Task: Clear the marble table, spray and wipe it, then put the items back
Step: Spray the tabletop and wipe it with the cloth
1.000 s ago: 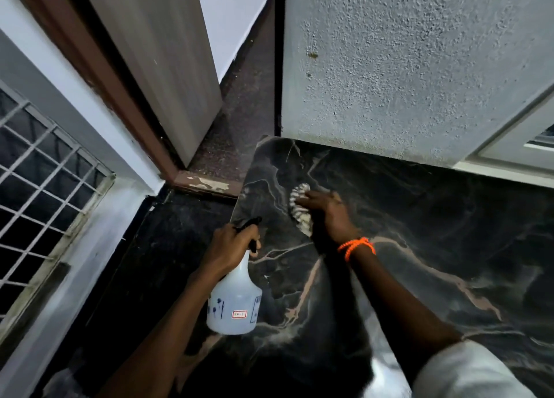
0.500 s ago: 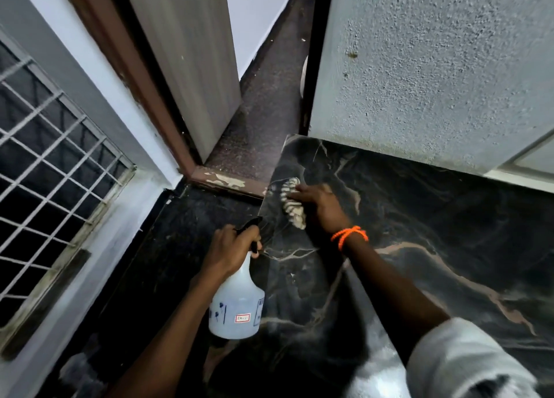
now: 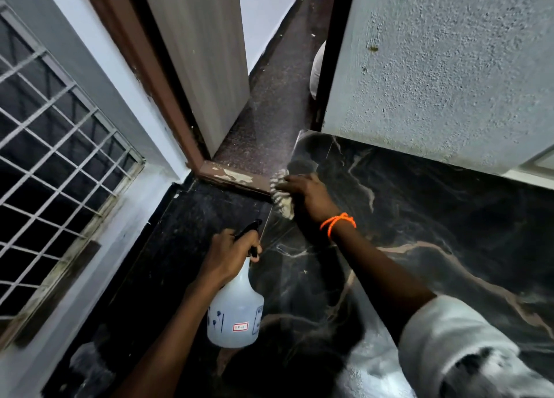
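Nearest, at the bottom right, a white sleeve [image 3: 455, 346] covers the upper part of the right arm. Just left of it hangs the spray bottle [image 3: 236, 313], translucent white w/ a small red-framed label, body low and the black trigger head up. The left hand [image 3: 229, 255] holds it: fingers are curled round the neck and the trigger. The bottle is in the air, not standing, over the left edge of the marble table [image 3: 434, 232], near the corner where the table meets the dark floor [image 3: 168, 247].

The marble table is black w/ pale and brownish veins, glossy, and it fills the right and centre of the view. On the right wrist there is an orange thread band [image 3: 338, 221].

Farther on, the right hand [image 3: 305, 192] lies on a pale ribbed cloth [image 3: 280, 193] at the far left corner of the table top. The hand presses the cloth down onto the marble; fingers are bent over it, and I cannot tell if they pinch it or only push. The cloth is partly past the table's left edge.

Beyond the cloth is a brown threshold [image 3: 236, 177] w/ chipped paint, then a speckled dark floor strip going far. A grey door [image 3: 204, 52] stands open on the left of this strip. At far left is a window grille [image 3: 51, 133] w/ white bars. Behind the table, on the right, rises a rough plastered wall [image 3: 449, 67], light grey.
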